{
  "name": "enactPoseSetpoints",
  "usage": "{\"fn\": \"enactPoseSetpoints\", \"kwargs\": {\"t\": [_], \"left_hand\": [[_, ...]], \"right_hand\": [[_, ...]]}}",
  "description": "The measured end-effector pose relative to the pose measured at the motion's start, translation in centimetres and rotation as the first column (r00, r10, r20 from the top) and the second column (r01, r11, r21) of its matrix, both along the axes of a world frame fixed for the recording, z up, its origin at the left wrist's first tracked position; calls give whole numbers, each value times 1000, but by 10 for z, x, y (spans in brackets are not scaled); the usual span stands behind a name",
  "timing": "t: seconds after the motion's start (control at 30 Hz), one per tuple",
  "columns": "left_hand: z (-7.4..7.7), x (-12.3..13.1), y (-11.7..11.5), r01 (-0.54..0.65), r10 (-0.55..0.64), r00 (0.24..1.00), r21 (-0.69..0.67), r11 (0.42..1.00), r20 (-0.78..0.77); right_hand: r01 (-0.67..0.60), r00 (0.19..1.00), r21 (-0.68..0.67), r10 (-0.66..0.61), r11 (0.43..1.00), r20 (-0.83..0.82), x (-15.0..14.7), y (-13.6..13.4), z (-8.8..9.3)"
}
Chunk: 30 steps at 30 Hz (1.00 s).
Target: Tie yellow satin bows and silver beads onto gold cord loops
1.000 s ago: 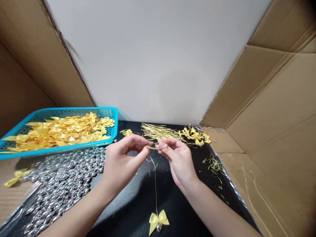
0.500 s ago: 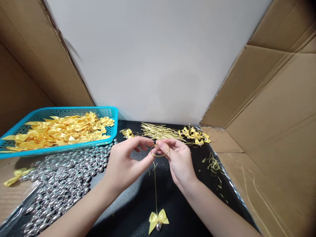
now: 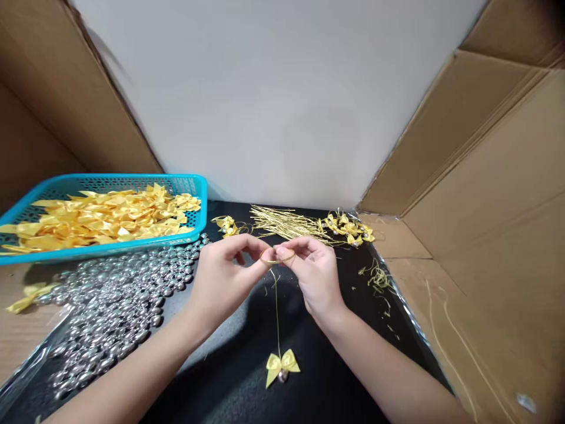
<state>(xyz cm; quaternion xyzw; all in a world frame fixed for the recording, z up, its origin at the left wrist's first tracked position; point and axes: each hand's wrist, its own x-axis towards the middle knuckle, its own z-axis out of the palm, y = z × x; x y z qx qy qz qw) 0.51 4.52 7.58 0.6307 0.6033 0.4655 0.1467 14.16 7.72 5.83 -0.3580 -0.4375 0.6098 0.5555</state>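
My left hand (image 3: 227, 271) and my right hand (image 3: 315, 274) meet fingertip to fingertip above the black work surface. Between them is a loop of thin gold cord (image 3: 277, 262), pinched by the thumb and fingers of each hand. The exact spot where the fingers grip is partly hidden. Below the hands a yellow ribbon bow (image 3: 282, 365) with a small silver bell or bead (image 3: 283, 376) lies near me. A straight gold strand (image 3: 277, 312) runs from the bow up toward my fingers.
On the left a blue basket (image 3: 203, 206) holds many yellow bows. Silver beads (image 3: 119, 300) spread in front of it. A bundle of gold cords (image 3: 285, 222) and a cluster of finished-looking bows (image 3: 346, 227) lie at the back. Cord scraps (image 3: 377, 277) lie right; cardboard walls (image 3: 485, 165) flank the space.
The left fingertips have closed in on the cord loop, and both hands are now nearer each other. The whole scene sits slightly higher in view.
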Motion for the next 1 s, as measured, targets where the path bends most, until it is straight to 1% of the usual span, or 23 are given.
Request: {"fn": "enactPoseSetpoints", "kwargs": {"t": [0.1,0.17,0.3,0.37,0.43,0.53,0.63,0.73,0.8,0.9,1.0], "left_hand": [[-10,1,-7,36,-35,999,-107,994,11],[-19,4,-15,54,-50,998,-176,983,24],[-40,11,-32,123,-93,990,-313,942,107],[-48,15,-40,163,-116,982,-359,919,147],[-52,17,-48,193,-157,980,-378,905,124],[-55,13,-59,217,-251,967,-375,901,-43],[-59,5,-71,242,-346,923,-448,860,-166],[-64,5,-79,250,-394,896,-502,828,-203],[-66,9,-81,272,-432,875,-517,812,-218],[-66,17,-82,300,-480,844,-532,792,-239],[-66,22,-82,314,-507,829,-551,773,-238]], "right_hand": [[-25,997,-85,32,996,77,6,-5,-8],[-52,991,-176,72,983,110,10,-12,-15],[-68,984,-405,128,912,122,22,-32,-29],[-71,982,-469,145,880,123,28,-41,-33],[-79,978,-492,163,867,130,35,-49,-36],[-92,961,-490,205,867,183,45,-58,-40],[-98,912,-476,271,874,309,53,-66,-44],[-133,854,-454,334,881,398,55,-74,-46],[-156,816,-408,350,900,459,55,-80,-47],[-174,740,-299,325,938,589,55,-87,-49],[-185,674,-229,293,956,679,57,-93,-54]]}}
